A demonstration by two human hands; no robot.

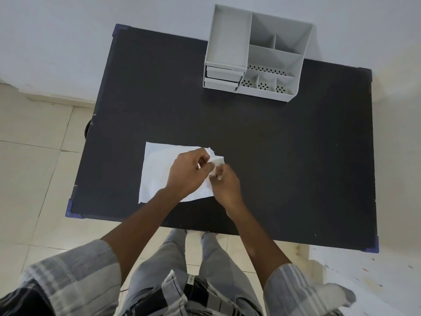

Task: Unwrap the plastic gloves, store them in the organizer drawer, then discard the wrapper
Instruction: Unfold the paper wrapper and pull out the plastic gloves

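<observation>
1. Floor (34, 156) of pale tiles at far left, beside the black table (273, 156).
2. White wrapper (157, 169) lying flat on the near left part of the table, with its right edge lifted and crumpled.
3. Left hand (189, 174) resting over the wrapper, fingers curled narrow, thumb and forefinger pinching the crumpled right edge.
4. Right hand (224, 183) just beside the left one, touching it, fingers closed narrow on the same white edge.
5. Gloves themselves not distinguishable from the wrapper; impossible to tell.
6. Grey organizer (257, 53) standing at the far edge of the table, well apart from both hands; two drawers (222, 76) at its left front, only slightly pulled out.
</observation>
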